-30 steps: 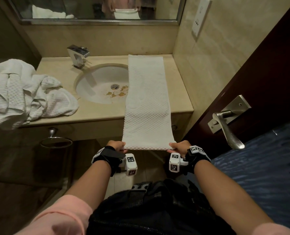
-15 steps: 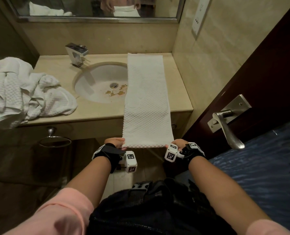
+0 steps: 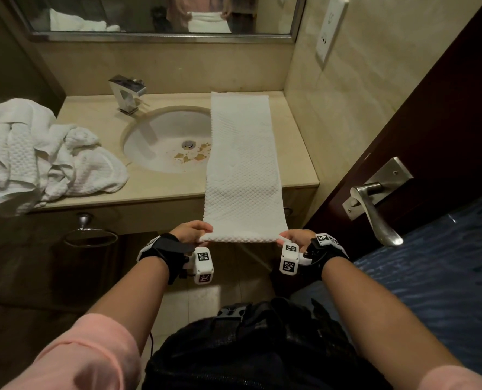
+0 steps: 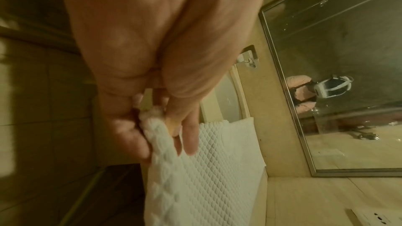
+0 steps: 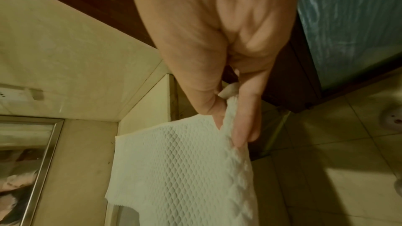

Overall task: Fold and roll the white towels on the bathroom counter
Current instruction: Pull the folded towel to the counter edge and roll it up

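Observation:
A long white waffle-textured towel (image 3: 241, 164), folded into a narrow strip, lies along the right side of the beige counter (image 3: 299, 153) and overhangs its front edge. My left hand (image 3: 194, 233) pinches its near left corner (image 4: 152, 123) between thumb and fingers. My right hand (image 3: 293, 239) pinches the near right corner (image 5: 230, 109) the same way. Both hands hold the near end up in front of the counter. A heap of crumpled white towels (image 3: 37, 153) lies on the counter's left end.
An oval sink (image 3: 163, 142) with brown stains near the drain sits left of the strip, a chrome faucet (image 3: 127, 92) behind it. A mirror (image 3: 161, 15) hangs above. A dark door with a lever handle (image 3: 375, 204) stands close on the right. A towel ring (image 3: 90, 235) hangs under the counter.
Both hands have lifted the towel's near edge a little up and toward the counter. The right wrist has turned inward. The strip on the counter has not shifted.

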`<act>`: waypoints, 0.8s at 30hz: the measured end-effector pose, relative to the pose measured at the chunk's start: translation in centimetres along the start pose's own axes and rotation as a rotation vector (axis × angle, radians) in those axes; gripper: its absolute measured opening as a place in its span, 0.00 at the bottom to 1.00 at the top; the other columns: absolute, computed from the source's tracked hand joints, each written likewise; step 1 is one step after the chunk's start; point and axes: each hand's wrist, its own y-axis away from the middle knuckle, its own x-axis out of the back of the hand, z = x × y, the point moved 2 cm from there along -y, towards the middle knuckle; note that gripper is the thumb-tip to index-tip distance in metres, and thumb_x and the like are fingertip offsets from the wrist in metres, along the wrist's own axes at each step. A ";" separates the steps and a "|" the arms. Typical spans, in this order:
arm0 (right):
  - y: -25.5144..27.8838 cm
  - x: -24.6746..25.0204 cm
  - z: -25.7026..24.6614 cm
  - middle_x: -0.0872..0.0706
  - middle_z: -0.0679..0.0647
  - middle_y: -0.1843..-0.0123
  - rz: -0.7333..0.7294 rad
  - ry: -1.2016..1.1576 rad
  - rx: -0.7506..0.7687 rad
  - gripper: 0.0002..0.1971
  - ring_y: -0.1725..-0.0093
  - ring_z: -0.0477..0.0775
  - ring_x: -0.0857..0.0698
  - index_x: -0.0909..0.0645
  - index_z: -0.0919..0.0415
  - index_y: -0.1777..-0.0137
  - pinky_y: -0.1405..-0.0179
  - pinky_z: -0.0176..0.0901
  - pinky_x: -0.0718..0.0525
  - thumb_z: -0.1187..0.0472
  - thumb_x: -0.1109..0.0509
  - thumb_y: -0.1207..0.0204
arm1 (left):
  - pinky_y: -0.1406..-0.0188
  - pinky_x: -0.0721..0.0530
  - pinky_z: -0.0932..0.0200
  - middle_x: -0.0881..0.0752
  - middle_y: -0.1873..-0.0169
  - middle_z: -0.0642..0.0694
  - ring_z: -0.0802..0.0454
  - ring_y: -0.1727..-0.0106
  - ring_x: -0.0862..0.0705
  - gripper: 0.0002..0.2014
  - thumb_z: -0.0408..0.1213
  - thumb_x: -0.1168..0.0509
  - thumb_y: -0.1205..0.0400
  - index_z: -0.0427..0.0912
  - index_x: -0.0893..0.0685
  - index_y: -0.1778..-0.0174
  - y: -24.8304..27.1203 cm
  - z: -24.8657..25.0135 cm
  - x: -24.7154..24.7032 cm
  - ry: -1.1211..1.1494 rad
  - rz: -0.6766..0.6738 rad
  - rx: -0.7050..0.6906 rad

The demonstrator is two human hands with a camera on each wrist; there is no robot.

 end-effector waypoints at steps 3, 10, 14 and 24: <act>0.3 -0.2 -0.2 0.16 0.58 0.72 0.002 -0.006 0.025 0.05 0.80 0.48 0.17 0.16 0.71 0.60 0.79 0.38 0.16 0.71 0.30 0.23 | 0.78 0.17 0.67 0.20 0.55 0.40 0.49 0.61 0.22 0.22 0.11 0.56 0.19 0.34 0.21 0.63 -0.4 -0.3 0.2 -0.040 -0.004 -0.011; 1.3 -0.3 -0.2 0.22 0.55 0.83 -0.044 -0.020 0.023 0.05 0.88 0.48 0.23 0.21 0.72 0.58 0.86 0.35 0.23 0.71 0.34 0.21 | 0.79 0.16 0.65 0.19 0.58 0.42 0.49 0.60 0.22 0.19 0.14 0.54 0.17 0.36 0.25 0.66 0.2 -0.2 -0.2 -0.054 -0.002 -0.029; 1.8 -0.2 -0.2 0.21 0.56 0.83 -0.039 -0.010 0.042 0.05 0.87 0.46 0.24 0.21 0.72 0.55 0.87 0.34 0.23 0.72 0.36 0.20 | 0.77 0.15 0.65 0.19 0.57 0.42 0.51 0.58 0.22 0.19 0.16 0.54 0.16 0.37 0.26 0.65 0.5 -0.3 -0.2 -0.063 -0.006 -0.029; 2.4 0.8 -0.5 0.18 0.57 0.40 -0.207 0.354 0.206 0.19 0.39 0.56 0.18 0.20 0.63 0.32 0.34 0.48 0.20 0.71 0.31 0.22 | 0.56 0.18 0.71 0.18 0.53 0.44 0.53 0.51 0.19 0.12 0.15 0.34 0.24 0.37 0.17 0.56 0.7 0.2 0.9 -0.137 -0.072 -0.171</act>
